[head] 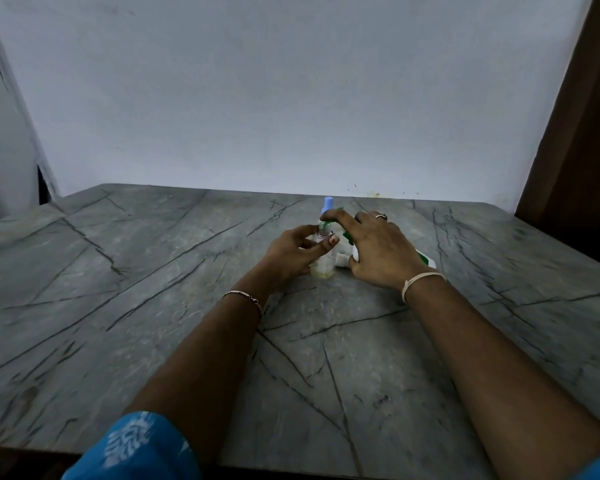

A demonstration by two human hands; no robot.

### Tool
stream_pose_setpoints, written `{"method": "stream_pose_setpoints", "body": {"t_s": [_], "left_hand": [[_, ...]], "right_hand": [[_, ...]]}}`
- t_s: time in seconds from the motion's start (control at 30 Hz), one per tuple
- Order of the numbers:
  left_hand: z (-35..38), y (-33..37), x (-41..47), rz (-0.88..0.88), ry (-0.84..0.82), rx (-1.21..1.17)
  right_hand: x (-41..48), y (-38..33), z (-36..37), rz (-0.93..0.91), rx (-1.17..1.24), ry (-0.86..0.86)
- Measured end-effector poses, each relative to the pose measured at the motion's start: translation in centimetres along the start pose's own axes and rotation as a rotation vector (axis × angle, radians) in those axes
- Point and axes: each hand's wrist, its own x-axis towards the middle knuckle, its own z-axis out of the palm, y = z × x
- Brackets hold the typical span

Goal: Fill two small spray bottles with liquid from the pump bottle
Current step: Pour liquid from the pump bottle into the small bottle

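I read the view as dim, with a cool blue-grey cast overall. The wall point(291, 81) is the brightest area, evenly lit and free of glare. Shadows on the table point(118, 306) are faint and soft-edged, so I cannot fix a light direction. Motion blur smears the left hand point(291, 252), the right hand point(378, 251) and the spray bottle point(323, 261) at centre frame. Wide-angle distortion bows the table edges and tilts the verticals at far left and right. The corners darken.
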Motion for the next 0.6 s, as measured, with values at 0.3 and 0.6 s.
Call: {"method": "stream_pose_setpoints", "body": {"t_s": [0.3,0.6], "left_hand": [[0.15,0.28,-0.23,-0.003,0.003,-0.049],[0.15,0.26,-0.03,-0.015,-0.009,-0.067]], "right_hand": [[0.36,-0.63,0.25,0.027,-0.004,0.057],[0.07,0.08,0.37,0.019,-0.007,0.033]]}}
